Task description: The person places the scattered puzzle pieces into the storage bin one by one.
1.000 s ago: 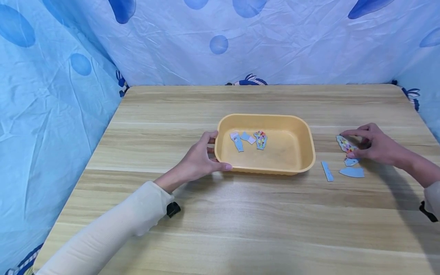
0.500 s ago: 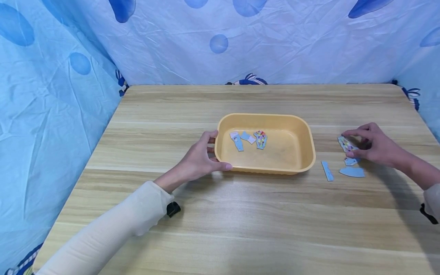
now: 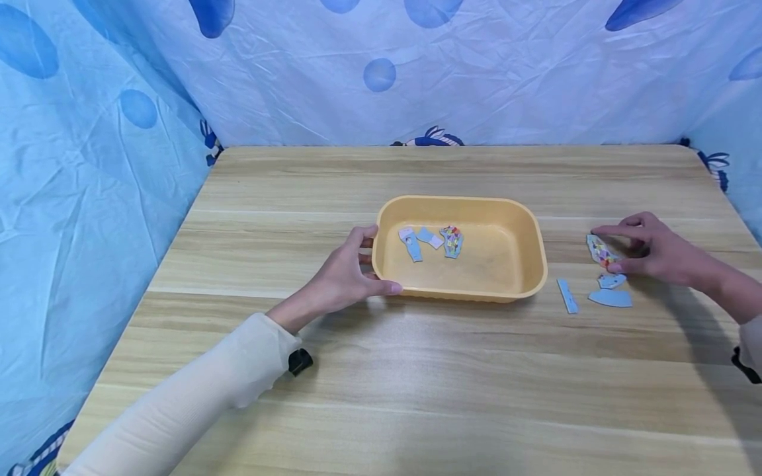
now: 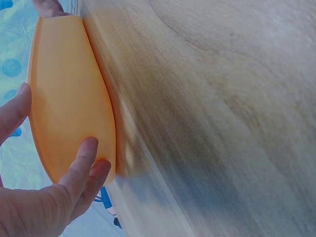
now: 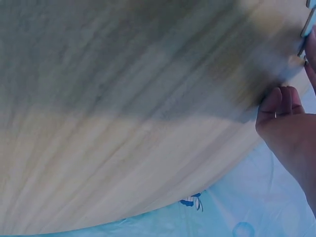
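A blue patterned sheet [image 3: 286, 79] surrounds the wooden table [image 3: 381, 383]. The left hand [image 3: 345, 274] grips the left end of the tray [image 3: 488, 264]; only the head view shows 3 printed pieces [image 3: 425, 235] inside, only the left wrist view the fingertips [image 4: 90, 144] on its outer wall. At right, the right hand [image 3: 657, 254] pinches a colourful piece [image 3: 599, 250], partly covered, near 3 blue pieces [image 3: 610, 299]; the right wrist view cuts this hand off.

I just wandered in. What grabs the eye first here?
Probably the yellow tray near the middle of the wooden table, its left end held by the left hand, with three small printed pieces inside. Next, to the tray's right, the right hand pinches a colourful piece near three mostly blue pieces. Behind the table hangs a blue spotted sheet.
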Available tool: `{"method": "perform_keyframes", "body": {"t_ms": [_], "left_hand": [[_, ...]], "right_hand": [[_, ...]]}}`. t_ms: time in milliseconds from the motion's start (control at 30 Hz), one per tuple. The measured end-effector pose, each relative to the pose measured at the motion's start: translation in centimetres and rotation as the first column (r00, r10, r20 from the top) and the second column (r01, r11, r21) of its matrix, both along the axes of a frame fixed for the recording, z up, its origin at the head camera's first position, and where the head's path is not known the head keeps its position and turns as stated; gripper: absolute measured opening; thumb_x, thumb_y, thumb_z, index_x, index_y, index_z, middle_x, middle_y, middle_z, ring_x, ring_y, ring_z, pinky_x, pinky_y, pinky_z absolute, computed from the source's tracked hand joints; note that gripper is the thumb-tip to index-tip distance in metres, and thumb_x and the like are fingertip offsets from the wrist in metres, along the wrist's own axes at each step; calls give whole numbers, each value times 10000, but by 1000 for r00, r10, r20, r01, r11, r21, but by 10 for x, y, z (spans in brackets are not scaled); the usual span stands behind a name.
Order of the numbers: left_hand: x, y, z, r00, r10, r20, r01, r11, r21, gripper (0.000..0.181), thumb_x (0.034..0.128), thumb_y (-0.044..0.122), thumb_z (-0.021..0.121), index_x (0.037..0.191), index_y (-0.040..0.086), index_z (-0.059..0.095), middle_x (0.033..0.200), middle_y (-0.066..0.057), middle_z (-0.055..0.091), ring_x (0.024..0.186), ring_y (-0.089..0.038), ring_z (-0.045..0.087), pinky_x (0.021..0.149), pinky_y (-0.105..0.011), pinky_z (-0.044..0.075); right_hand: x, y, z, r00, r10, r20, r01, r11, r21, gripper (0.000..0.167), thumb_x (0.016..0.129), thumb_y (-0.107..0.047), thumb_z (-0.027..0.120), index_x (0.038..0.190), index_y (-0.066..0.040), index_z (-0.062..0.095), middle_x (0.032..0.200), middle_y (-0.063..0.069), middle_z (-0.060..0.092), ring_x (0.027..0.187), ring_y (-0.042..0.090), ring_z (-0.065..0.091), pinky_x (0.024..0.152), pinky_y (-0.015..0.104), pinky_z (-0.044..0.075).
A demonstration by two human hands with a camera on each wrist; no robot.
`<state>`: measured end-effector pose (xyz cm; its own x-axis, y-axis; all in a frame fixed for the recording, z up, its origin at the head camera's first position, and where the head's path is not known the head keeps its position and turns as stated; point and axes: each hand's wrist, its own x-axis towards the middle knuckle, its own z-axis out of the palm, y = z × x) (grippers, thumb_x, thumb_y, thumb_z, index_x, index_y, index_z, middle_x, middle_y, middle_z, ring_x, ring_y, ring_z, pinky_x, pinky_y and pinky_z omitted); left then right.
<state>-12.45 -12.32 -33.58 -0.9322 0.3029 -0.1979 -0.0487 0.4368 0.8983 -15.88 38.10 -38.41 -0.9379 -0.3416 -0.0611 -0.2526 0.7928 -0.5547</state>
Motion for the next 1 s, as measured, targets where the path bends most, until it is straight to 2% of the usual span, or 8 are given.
{"method": "perform_keyframes", "body": {"t_ms": [133,267,467,633,700,833,900,1000], "left_hand": [[0,0,1,1000,3,1,-3,1000,-6,1070,639,120,908,1481,77,250,1322,-120,451,1144,-261,551,804,-215,575],[0,0,1,1000,3,2,-3,1000,-1,1062,639,115,907,1477,76,256,1321,-123,454,1145,-266,551,806,-218,575],[0,1,2,1000,4,-1,-4,1000,-18,1065,639,133,910,1478,82,256,1316,-114,458,1140,-252,553,807,-214,573],[0,0,0,1000,2,-6,-2,1000,-20,1062,641,141,910,1477,87,257,1308,-109,462,1129,-242,558,804,-216,574],[0,0,0,1000,-2,-9,2,1000,-15,1059,642,138,909,1475,81,258,1307,-115,463,1128,-250,559,803,-219,576],[0,0,-1,1000,-6,-10,6,1000,-10,1060,643,137,909,1475,75,256,1309,-123,462,1129,-260,560,800,-223,578],[0,0,-1,1000,-6,-9,6,1000,-7,1060,642,132,908,1475,75,255,1313,-126,461,1131,-263,560,800,-223,578],[0,0,-1,1000,-2,-9,2,1000,-12,1059,642,132,908,1476,80,256,1316,-121,460,1129,-254,559,800,-218,576]], "right_hand": [[2,-1,-2,999,-23,-28,23,1000,-20,606,764,-29,796,1303,47,529,1084,166,353,851,62,240,632,213,239],[4,-2,-3,998,-49,-44,48,999,-16,599,755,-34,807,1281,53,535,1095,190,345,819,50,247,618,194,243],[8,-6,-2,995,-58,-79,60,998,18,560,751,-50,816,1248,41,575,1149,234,356,897,188,307,611,160,253],[9,-9,-1,991,-58,-124,65,997,47,535,740,-59,825,1212,54,599,1161,244,374,896,276,353,610,141,252],[10,-10,0,990,-78,-114,83,996,39,540,750,-90,825,1219,52,598,1176,240,374,892,246,360,609,131,264],[11,-9,4,990,-135,-40,136,991,16,591,787,-190,810,1276,34,565,1241,246,343,892,150,379,617,92,295],[10,-8,6,988,-154,1,154,988,7,619,804,-223,796,1306,33,539,1268,261,319,911,161,398,618,79,308],[8,-7,9,986,-167,18,166,986,10,630,814,-236,787,1319,36,527,1277,270,307,926,210,406,613,79,323]]}}
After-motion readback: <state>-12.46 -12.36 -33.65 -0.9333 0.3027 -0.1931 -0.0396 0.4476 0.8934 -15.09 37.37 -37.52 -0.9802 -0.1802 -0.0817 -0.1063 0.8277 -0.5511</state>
